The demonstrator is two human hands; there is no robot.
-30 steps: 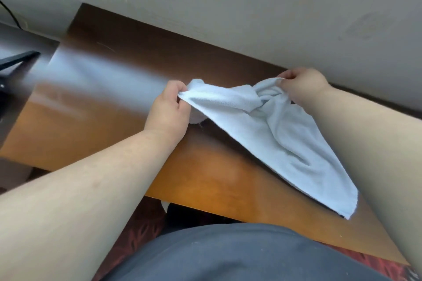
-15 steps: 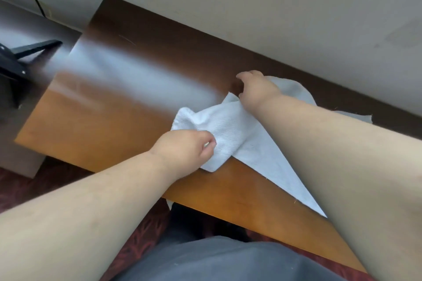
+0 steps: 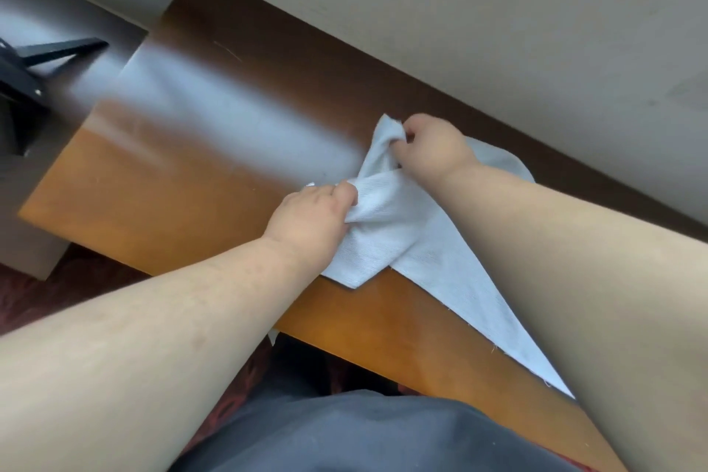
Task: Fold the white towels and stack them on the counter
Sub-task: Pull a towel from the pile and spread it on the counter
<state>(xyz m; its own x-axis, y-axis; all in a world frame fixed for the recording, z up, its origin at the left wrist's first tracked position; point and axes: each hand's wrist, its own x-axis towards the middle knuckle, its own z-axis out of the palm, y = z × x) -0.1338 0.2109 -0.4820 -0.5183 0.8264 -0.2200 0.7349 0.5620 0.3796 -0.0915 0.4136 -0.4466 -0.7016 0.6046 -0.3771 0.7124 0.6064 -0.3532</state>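
Observation:
A white towel (image 3: 413, 241) lies bunched and partly folded on the brown wooden counter (image 3: 191, 203), its long tail running toward the near right edge. My left hand (image 3: 310, 218) grips a gathered part of the towel near its left side. My right hand (image 3: 433, 149) pinches an upper corner of the towel, lifted a little off the wood. My right forearm hides the towel's right part; a bit of white cloth shows behind the wrist near the wall.
A beige wall (image 3: 459, 11) runs along the counter's far edge. A grey unit (image 3: 57, 31) with a black stand (image 3: 53, 54) and a cable adjoins the counter's left end. Red patterned carpet (image 3: 57, 291) lies below the near edge.
Both hands have regrasped the towel: the left hand shifted right along the cloth, and the right hand now lifts a corner it was pressing down half a second ago.

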